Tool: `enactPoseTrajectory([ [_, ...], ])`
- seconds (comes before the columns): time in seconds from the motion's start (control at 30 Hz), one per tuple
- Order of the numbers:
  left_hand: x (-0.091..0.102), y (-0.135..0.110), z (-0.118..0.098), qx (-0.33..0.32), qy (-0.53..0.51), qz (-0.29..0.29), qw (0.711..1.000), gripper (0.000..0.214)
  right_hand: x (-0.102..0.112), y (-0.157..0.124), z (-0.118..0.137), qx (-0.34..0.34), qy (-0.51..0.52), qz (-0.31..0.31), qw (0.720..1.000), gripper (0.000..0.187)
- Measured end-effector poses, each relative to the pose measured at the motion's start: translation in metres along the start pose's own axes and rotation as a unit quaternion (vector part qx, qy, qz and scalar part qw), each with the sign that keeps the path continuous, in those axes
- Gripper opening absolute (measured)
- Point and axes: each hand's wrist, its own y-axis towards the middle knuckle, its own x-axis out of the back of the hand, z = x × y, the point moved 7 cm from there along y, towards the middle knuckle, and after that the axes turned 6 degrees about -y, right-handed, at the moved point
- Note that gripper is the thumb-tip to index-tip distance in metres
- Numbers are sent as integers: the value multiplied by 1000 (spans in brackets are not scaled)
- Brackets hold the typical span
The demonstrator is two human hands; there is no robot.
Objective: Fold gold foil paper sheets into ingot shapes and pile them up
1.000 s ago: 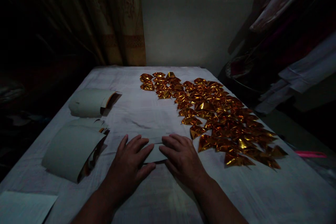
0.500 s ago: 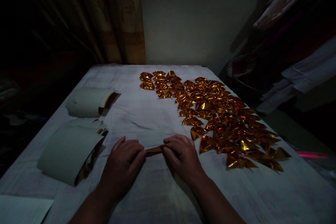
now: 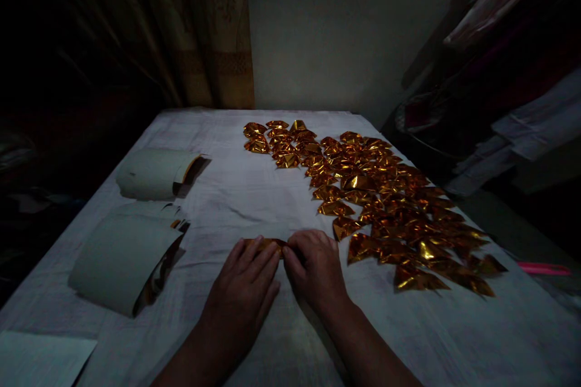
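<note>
A gold foil paper [image 3: 267, 244] lies folded on the white cloth in front of me. My left hand [image 3: 247, 290] presses flat on it with fingers stretched forward. My right hand [image 3: 315, 269] has its fingers curled and pinches the right end of the same paper. Only a narrow gold strip of the paper shows above the fingertips. A large spread of folded gold foil pieces [image 3: 381, 199] covers the cloth to the right.
Two curled stacks of grey-backed sheets lie at the left, a near stack [image 3: 122, 257] and a far stack [image 3: 157, 172]. A flat sheet [image 3: 40, 357] sits at the bottom left corner. A curtain hangs behind; clothes hang at the right. A pink object [image 3: 542, 268] lies at the right edge.
The grey side of the sheet has been folded over, so gold now shows. Both hands moved closer together, and the left hand went from pinching to pressing flat.
</note>
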Motion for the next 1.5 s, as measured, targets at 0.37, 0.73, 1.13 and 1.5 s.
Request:
enactPoseTrajectory([
  [0.37, -13, -6, -4, -6, 16, 37, 999, 50, -2, -1, -2, -5, 3, 3, 1000, 8],
  [0.73, -13, -6, -4, -4, 11, 35, 999, 50, -1, -2, -2, -9, -5, -26, 1000, 5],
  [1.13, -12, -5, -7, -11, 10, 15, 1000, 48, 10, -28, 16, 150, -22, -58, 987, 30],
  [1.5, -1, -8, 12, 21, -10, -19, 1000, 35, -8, -28, 15, 122, -100, 48, 986, 38],
])
